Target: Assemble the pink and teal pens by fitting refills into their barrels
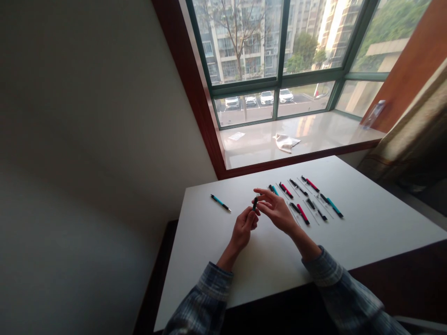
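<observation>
My left hand (243,228) is closed around the lower part of a blue and black pen (255,204), held upright above the white table (206,242). At the pen's black upper end is my right hand (278,213), its thumb and a finger around it and its index finger stretched out above. Whether a small part sits between those fingertips I cannot make out. A whole blue and black pen (220,203) lies to the left of my hands. On the right lie several sets of pen parts, among them a red barrel (303,214) and a blue barrel (334,208).
Thin refill tubes and black pen pieces (316,209) lie in rows beside the barrels. Beyond the table, a window sill (251,151) carries a crumpled white cloth (286,142) and a clear bottle (374,114). A grey wall (104,163) rises on the left.
</observation>
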A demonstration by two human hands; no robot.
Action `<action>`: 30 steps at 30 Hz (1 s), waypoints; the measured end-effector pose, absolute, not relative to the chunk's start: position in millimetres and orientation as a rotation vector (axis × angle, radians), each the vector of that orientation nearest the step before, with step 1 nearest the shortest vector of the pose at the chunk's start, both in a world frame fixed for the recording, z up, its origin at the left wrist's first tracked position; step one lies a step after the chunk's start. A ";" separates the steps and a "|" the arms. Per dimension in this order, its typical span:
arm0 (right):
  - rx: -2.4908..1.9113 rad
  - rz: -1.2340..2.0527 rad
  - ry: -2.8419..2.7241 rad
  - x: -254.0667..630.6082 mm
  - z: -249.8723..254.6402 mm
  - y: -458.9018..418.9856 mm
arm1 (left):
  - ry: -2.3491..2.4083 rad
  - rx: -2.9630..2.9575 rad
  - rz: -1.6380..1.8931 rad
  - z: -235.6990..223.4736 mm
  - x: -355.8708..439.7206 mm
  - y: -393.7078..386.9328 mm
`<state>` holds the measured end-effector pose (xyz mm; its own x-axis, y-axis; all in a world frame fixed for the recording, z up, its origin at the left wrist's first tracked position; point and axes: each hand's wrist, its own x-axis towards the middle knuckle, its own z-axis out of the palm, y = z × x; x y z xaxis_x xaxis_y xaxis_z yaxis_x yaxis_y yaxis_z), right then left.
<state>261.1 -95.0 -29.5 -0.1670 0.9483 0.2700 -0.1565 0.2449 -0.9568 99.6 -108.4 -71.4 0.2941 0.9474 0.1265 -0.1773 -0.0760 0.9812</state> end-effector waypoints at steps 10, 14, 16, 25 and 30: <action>-0.761 1.271 -1.329 255.4 -34.1 -96.7 | 0.810 1.304 1.134 -73.1 100.4 -109.4; -0.775 1.289 -1.287 253.6 -33.9 -98.9 | 0.804 1.333 1.144 -68.6 100.4 -111.0; -0.741 1.313 -1.280 252.6 -32.9 -100.2 | 0.802 1.339 1.141 -66.9 100.5 -111.6; -0.732 1.383 -1.167 249.6 -37.2 -100.7 | 0.763 1.231 1.141 -70.1 100.4 -110.5; -0.698 1.407 -1.186 251.1 -23.5 -99.1 | 0.680 0.997 1.022 -67.9 98.9 -113.6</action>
